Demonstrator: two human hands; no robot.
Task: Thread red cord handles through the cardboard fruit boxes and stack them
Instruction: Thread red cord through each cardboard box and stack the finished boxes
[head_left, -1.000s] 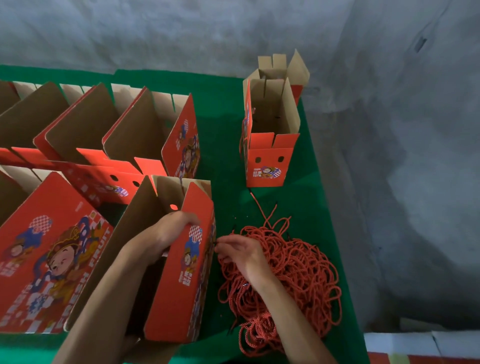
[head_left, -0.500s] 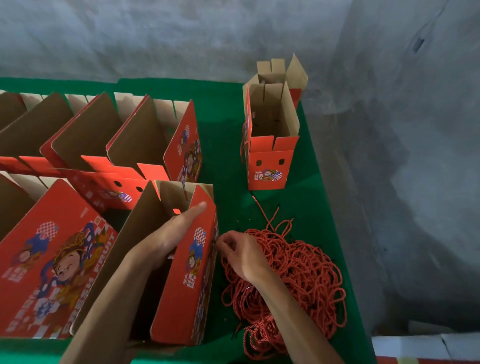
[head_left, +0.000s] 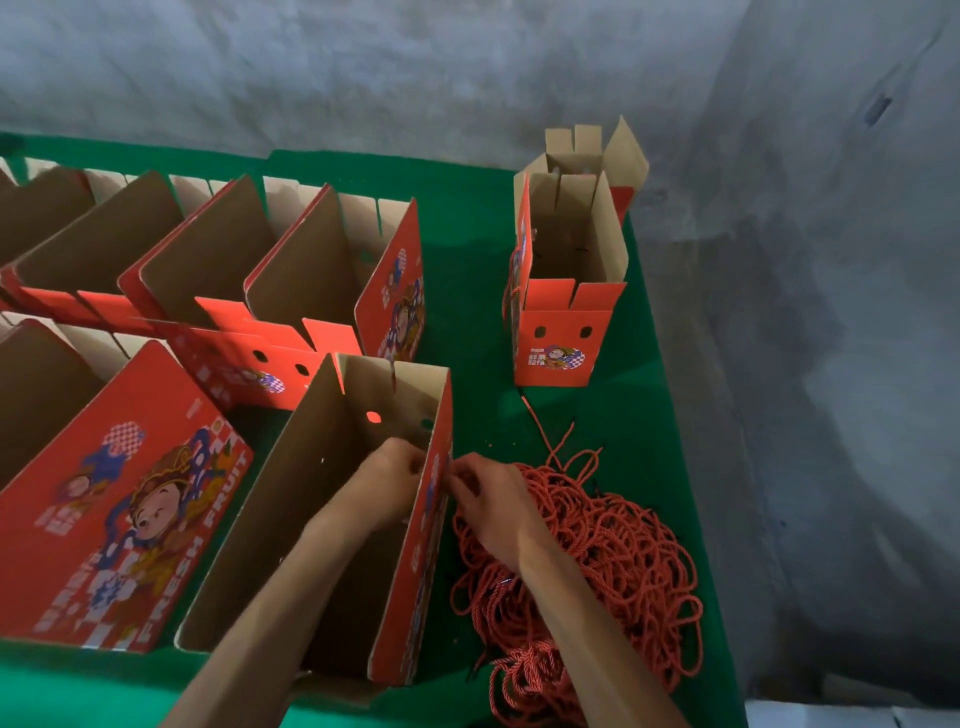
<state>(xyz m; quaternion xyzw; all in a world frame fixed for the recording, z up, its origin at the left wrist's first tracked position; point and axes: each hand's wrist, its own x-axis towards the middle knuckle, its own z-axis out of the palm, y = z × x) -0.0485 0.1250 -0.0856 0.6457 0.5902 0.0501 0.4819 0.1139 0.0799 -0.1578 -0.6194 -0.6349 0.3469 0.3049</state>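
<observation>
Fingers (head_left: 457, 475) of both my hands pinch at box wall (head_left: 439, 467), twelve o'clock: feeding cord through, I judge.

cord pile (head_left: 587, 561) right of open box (head_left: 332, 519), two boxes (head_left: 569, 291) behind

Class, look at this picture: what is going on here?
A person is fitting cord handles to open cardboard fruit boxes on a green table. The left hand reaches inside the nearest box; the right hand works at its outer wall, beside a pile of red cord. More boxes stand behind.
</observation>
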